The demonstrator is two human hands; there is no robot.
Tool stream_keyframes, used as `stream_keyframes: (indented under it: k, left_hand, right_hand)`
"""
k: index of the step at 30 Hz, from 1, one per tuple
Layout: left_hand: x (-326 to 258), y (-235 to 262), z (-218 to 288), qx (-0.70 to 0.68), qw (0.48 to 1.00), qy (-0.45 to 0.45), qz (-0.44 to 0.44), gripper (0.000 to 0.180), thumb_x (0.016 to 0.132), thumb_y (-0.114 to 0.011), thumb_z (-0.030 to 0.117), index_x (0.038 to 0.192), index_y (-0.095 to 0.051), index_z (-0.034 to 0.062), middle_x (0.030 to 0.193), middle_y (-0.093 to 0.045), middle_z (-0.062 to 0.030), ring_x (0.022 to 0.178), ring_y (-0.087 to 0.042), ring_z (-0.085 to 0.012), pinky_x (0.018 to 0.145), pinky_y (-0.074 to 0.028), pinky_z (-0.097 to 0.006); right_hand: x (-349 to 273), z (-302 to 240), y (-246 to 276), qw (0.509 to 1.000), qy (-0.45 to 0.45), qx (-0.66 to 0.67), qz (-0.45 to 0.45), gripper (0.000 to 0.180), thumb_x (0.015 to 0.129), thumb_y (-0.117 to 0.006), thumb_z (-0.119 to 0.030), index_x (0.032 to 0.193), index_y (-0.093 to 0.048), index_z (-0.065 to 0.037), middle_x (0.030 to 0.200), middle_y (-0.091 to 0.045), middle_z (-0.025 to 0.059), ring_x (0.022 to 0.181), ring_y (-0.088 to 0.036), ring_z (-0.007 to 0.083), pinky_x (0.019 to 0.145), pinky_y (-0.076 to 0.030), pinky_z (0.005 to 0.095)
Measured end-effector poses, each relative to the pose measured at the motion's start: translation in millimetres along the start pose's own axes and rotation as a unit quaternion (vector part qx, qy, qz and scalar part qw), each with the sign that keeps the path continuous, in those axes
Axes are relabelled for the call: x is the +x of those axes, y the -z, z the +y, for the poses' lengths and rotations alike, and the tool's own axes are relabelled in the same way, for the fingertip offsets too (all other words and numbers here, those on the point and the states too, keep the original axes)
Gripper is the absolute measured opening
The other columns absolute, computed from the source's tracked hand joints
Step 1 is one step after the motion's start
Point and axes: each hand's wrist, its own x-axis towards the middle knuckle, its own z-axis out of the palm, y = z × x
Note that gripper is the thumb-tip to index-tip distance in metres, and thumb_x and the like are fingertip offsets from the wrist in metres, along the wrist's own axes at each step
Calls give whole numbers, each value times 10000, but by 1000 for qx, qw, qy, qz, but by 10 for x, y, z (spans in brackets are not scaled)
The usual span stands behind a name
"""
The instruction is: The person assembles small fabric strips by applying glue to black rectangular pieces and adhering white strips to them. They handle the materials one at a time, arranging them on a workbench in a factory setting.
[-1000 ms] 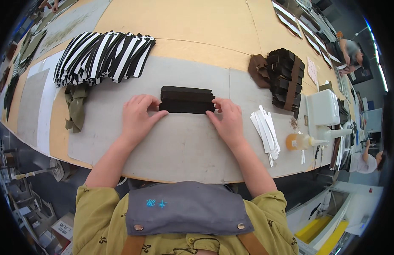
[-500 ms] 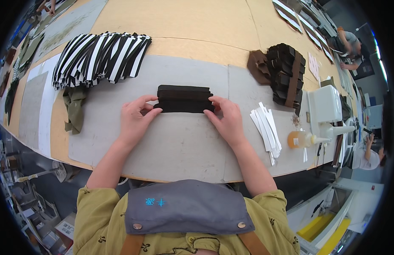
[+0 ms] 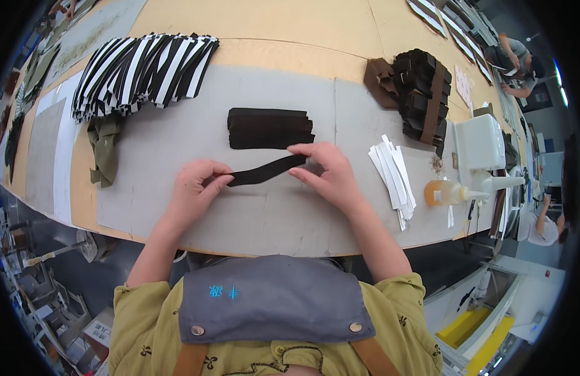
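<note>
left hand + right hand pinch 1 dark strip by its ends | dark strip stack just above, centre | glue bottle right, amber liquid inside | white strips beside it on desk

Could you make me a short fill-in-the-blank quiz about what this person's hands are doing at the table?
1. Both hands, left hand and right hand, hold one dark ____ by its ends.
2. The stack of dark pieces lies ____ the hands, farther from the person.
3. The white strips lie to the person's ____.

Missing words: strip; beyond; right
</note>
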Motion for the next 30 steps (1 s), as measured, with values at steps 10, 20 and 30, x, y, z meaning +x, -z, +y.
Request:
stream_keyframes:
  k: [10,20,30]
  left_hand:
    - [-157,-166,166,101,995,13,-4,102,862,-798,159,940,-745,119,862,-712,20,847,-615,-170,919,-390,-337]
    - [-191,-95,144,145,988,9,-42,74,889,-774,174,868,-722,125,799,-682,34,816,-596,-169,874,-378,-344]
    - [348,0,76,135,988,0,76,254,855,-819,179,937,-627,34,886,-634,-67,794,-584,-219,749,-502,-351]
  right_hand:
    - [-433,-138,-124,993,-113,23,-2,134,902,-764,-184,960,-746,-64,884,-733,54,742,-646,232,735,-497,348]
    - [-462,-110,-190,992,-4,-123,-24,148,868,-786,-214,895,-690,-104,789,-664,17,765,-623,228,797,-434,364]
    - [-23,-37,29,972,-118,-158,128,281,846,-824,-249,927,-646,-47,824,-647,83,734,-631,251,659,-501,369]
